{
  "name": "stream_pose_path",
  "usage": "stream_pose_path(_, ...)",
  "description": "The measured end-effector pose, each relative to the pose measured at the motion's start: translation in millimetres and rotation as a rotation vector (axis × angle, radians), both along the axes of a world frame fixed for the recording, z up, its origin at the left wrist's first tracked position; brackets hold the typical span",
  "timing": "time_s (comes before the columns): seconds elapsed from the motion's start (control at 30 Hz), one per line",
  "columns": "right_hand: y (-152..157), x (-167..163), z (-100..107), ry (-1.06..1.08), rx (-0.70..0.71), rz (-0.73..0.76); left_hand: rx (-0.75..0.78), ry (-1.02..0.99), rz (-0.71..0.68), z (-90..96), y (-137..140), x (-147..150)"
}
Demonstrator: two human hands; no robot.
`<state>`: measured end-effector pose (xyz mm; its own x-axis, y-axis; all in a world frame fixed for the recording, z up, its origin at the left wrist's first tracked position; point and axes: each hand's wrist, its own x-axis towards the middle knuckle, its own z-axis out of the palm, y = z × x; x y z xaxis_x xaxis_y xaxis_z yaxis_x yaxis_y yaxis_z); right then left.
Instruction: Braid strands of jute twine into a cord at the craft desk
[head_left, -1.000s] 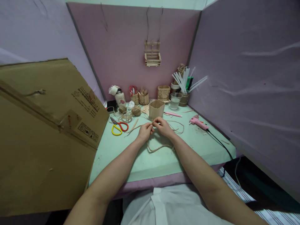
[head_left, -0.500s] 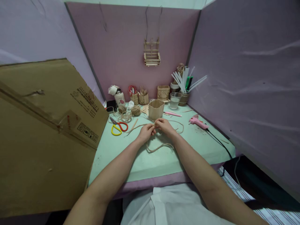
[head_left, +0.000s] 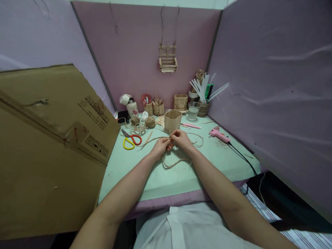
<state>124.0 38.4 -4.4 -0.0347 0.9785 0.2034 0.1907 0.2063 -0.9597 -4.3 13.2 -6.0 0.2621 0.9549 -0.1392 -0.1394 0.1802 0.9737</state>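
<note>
My left hand [head_left: 161, 146] and my right hand [head_left: 180, 139] meet over the middle of the table, both pinching jute twine [head_left: 173, 166]. Fingertips of the two hands almost touch, and a short end of twine pokes up between them. One strand runs out to the left, another loops on the table towards me, and a further loop lies right of my right hand. The exact crossing of the strands is hidden by my fingers. Just beyond my hands stands a cup made of wooden craft sticks [head_left: 173, 121].
Scissors [head_left: 132, 141] with red and yellow handles lie left, near twine balls [head_left: 150, 122]. A pink glue gun [head_left: 219, 134] with a black cord lies right. A cup of water [head_left: 193, 111] and stick holders line the back. A large cardboard box [head_left: 52, 155] borders the left.
My fingers have shifted slightly on the twine, and a short end now stands up between them. Everything else on the table stays in place.
</note>
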Motion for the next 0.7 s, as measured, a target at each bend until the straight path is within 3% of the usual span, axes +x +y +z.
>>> stream_pose_path(0.17, 2.6, 0.4, -2.7, -0.008, 0.041, -0.034, -0.078, -0.085, 0.111, 3.8, 0.9, 0.9)
stream_pose_path(0.3, 0.5, 0.6, -0.1, -0.015, 0.031, -0.032, -0.019, -0.052, 0.217, 6.8, 0.5, -0.4)
stream_pose_path(0.5, -2.7, -1.1, 2.8, 0.014, 0.033, 0.014, 0.078, 0.073, 0.214, 4.4, 0.3, -1.7)
stream_pose_path(0.7, -4.5, -2.2, 3.2, 0.000, -0.003, 0.005, 0.058, 0.026, 0.234, 0.9, 3.2, -1.7)
